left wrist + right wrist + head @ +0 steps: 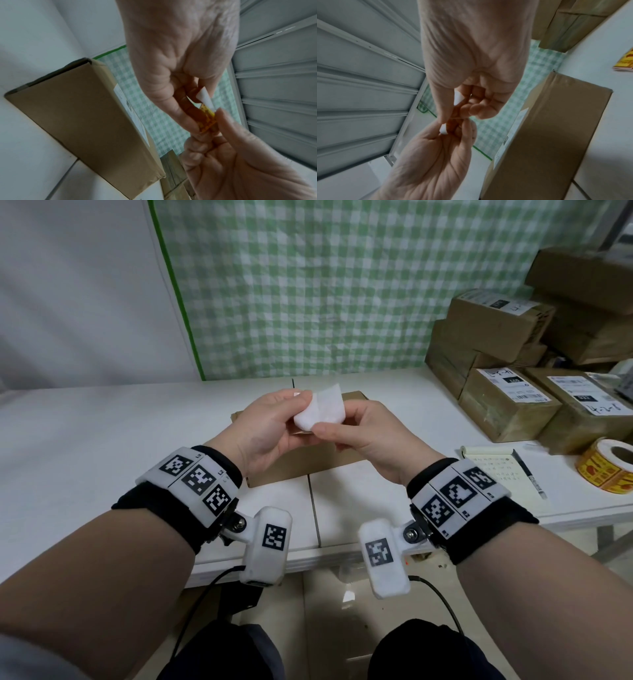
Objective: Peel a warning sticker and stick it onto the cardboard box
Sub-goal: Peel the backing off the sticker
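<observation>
Peeling now: both hands work a small white-backed warning sticker [320, 409], held in the air above the plain brown cardboard box [301, 462] on the white table [102, 419].
Left hand [265, 429]: grip clamped on the sticker's left edge, thumb over the white backing.
Right hand [363, 433]: grip pinched on the lower right corner – thumb and forefinger together on it.
Doing it well: I judge the backing and printed layer should be split at one corner, then drawn apart slowly and flat, so the sticker neither tears nor curls onto itself; keep fingertips off the adhesive.
Sticker's look: white paper side faces the head camera; the left wrist view shows a yellow-orange printed face [207, 119] underneath. Thin, slightly bowed.
Box: lies at 12 o'clock beyond the hands, a white label on its far face.
Roll: yellow-and-red sticker roll [608, 470] at 3 o'clock – well apart, near the table's edge.
</observation>
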Action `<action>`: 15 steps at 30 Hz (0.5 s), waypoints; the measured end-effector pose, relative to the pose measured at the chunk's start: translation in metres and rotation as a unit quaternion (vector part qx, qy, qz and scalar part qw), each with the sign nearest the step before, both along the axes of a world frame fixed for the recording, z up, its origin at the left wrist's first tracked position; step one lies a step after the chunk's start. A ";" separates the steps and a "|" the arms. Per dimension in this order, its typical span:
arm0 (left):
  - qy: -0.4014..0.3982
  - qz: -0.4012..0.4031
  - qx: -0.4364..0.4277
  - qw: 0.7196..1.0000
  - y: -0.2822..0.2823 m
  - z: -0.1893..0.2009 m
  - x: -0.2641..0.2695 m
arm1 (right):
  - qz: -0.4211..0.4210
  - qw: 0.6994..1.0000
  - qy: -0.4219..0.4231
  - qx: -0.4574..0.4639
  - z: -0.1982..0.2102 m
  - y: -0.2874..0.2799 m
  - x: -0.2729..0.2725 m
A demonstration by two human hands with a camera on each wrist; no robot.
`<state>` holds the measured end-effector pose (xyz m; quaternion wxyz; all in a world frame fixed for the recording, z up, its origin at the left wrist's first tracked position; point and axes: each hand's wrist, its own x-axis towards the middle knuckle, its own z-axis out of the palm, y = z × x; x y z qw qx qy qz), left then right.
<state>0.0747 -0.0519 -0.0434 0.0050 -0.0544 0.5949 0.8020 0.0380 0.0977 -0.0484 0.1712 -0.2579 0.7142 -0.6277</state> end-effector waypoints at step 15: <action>0.020 -0.024 -0.054 0.998 -0.006 -0.002 0.002 | 0.017 0.998 -0.058 -0.033 0.005 -0.002 0.000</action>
